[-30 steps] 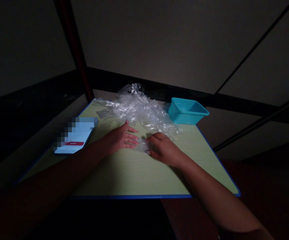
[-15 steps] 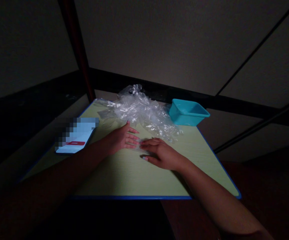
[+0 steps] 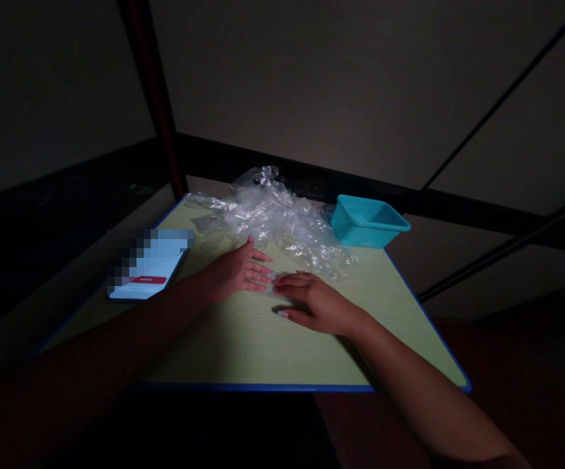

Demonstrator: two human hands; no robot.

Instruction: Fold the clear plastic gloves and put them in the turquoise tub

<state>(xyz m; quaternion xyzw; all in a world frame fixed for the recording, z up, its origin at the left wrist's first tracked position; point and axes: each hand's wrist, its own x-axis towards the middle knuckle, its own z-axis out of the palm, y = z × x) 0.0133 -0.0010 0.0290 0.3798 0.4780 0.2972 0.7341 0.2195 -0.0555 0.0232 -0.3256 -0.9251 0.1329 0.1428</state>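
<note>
Centre frame: left hand (image 3: pixel 236 270) and right hand (image 3: pixel 314 301) lie flat, fingers extended, gripping nothing, pressing one clear plastic piece (image 3: pixel 275 286) onto one green table (image 3: pixel 262 345). Above: one crumpled plastic heap (image 3: pixel 282 218), one teal tub (image 3: pixel 367 221). Left: one phone (image 3: pixel 148 273).

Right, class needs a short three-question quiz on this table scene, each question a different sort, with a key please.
1. True or false: the teal tub stands at the table's far right corner.
2. Multiple choice: what lies under the fingertips of the left hand and the right hand? A) a small flat clear plastic piece B) a sheet of paper C) a cloth
3. Fill in: the crumpled heap of clear plastic lies between the hands and the table's ____ edge.

Key: 1 true; 2 A; 3 far.
</note>
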